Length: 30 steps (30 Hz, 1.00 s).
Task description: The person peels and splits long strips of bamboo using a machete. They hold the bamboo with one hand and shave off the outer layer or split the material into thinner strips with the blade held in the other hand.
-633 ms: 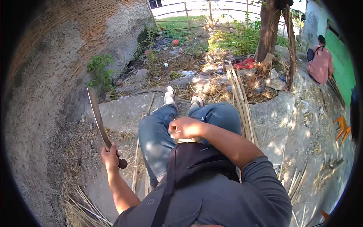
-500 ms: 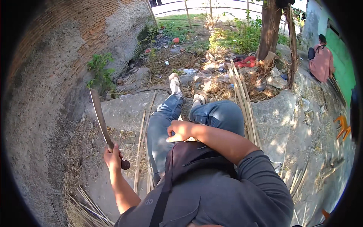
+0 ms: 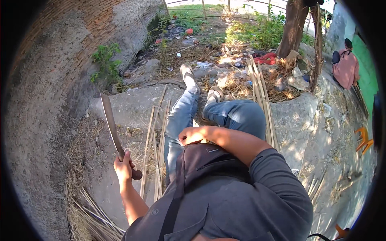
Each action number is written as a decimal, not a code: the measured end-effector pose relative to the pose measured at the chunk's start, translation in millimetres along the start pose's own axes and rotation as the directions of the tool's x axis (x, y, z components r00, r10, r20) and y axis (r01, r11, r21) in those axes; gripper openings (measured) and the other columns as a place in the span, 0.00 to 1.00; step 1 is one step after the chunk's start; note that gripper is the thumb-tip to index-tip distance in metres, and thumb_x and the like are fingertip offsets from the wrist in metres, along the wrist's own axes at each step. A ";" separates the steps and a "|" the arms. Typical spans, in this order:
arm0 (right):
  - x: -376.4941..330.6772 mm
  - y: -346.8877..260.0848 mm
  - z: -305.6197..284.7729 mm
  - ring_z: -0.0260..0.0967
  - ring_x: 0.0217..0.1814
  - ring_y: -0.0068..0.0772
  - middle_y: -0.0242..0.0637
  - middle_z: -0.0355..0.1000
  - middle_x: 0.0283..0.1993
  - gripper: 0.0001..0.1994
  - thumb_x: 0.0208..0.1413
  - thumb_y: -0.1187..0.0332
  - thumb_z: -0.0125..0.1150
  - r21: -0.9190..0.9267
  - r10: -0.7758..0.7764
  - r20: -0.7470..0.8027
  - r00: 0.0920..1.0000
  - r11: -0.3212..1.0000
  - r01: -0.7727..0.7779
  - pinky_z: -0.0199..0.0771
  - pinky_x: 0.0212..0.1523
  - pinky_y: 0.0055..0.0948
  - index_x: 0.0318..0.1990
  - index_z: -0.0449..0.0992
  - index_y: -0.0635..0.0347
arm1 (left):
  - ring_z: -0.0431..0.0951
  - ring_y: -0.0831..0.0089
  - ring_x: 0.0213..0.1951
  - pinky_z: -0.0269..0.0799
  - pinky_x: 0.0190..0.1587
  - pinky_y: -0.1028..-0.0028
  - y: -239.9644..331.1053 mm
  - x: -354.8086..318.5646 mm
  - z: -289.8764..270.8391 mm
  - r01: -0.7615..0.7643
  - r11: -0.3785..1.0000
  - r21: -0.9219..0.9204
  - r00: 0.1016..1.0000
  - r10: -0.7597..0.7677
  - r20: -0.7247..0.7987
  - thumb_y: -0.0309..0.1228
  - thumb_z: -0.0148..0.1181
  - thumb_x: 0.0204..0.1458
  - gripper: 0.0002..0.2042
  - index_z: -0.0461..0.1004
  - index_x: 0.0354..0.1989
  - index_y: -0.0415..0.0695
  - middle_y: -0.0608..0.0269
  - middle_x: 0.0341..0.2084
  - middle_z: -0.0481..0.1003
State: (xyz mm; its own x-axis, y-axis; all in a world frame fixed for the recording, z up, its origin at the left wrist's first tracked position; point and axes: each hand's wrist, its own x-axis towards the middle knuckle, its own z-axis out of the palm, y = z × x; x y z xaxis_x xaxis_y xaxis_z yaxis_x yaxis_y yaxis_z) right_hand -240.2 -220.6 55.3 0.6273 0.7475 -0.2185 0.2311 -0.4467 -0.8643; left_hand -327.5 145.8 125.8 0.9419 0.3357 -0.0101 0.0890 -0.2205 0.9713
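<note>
My left hand [image 3: 124, 165] is closed round the dark handle of a machete [image 3: 109, 120], whose long, broad blade points up and away at the left. The rounded butt of the handle sticks out below the fist. My right forearm lies across my lap, and my right hand [image 3: 190, 135] is curled closed just over the far edge of a black bag [image 3: 207, 162] worn on a strap across my body. Whatever its fingers hold, if anything, is hidden. Left of my leg, beside the machete, lie several thin split strips [image 3: 155, 144].
More long strips [image 3: 261, 100] lie right of my bent knee, and a bundle [image 3: 96, 217] rests at lower left. A brick wall [image 3: 52, 80] rises on the left. A tree trunk [image 3: 292, 30] and a crouching person in pink [image 3: 346, 68] are at the far right, near an orange chair [image 3: 364, 138].
The view has shifted slightly. My right hand has drawn in from a looser curl to a tighter one at the bag's edge. The machete stays in my left hand, its blade a little more upright.
</note>
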 end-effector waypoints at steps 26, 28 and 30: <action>-271.0 -62.7 47.4 0.65 0.50 0.51 0.49 0.67 0.41 0.24 0.52 0.50 0.74 -0.075 0.164 -0.944 0.287 0.740 -0.668 0.68 0.52 0.46 0.23 0.70 0.62 | 0.70 0.82 0.19 0.67 0.22 0.79 63.3 27.1 43.2 -0.201 0.958 -0.206 0.944 0.246 0.219 0.37 0.66 0.61 0.12 0.72 0.38 0.42 0.69 0.21 0.72; -267.3 -50.9 45.1 0.65 0.51 0.50 0.48 0.67 0.41 0.24 0.53 0.51 0.73 -0.105 0.124 -0.946 0.299 0.757 -0.645 0.67 0.53 0.45 0.24 0.71 0.63 | 0.70 0.83 0.19 0.67 0.22 0.80 54.3 33.8 42.7 -0.161 0.963 -0.218 0.952 0.209 0.223 0.36 0.66 0.61 0.11 0.72 0.37 0.43 0.70 0.21 0.72; -265.9 -41.3 41.6 0.64 0.52 0.51 0.49 0.67 0.42 0.23 0.55 0.51 0.71 -0.048 0.149 -0.935 0.323 0.847 -0.529 0.66 0.54 0.45 0.26 0.73 0.64 | 0.70 0.83 0.19 0.67 0.22 0.80 47.1 36.1 45.6 -0.153 0.963 -0.221 0.953 0.203 0.227 0.36 0.66 0.61 0.11 0.72 0.37 0.43 0.70 0.21 0.72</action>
State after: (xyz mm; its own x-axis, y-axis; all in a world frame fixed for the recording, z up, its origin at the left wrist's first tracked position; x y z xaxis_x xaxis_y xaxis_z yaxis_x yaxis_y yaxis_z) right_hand -447.5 -380.5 130.3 0.9321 -0.2846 0.2239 -0.1007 -0.7976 -0.5947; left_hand -274.6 105.7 160.3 0.9887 0.0674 0.1338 -0.1298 -0.0612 0.9897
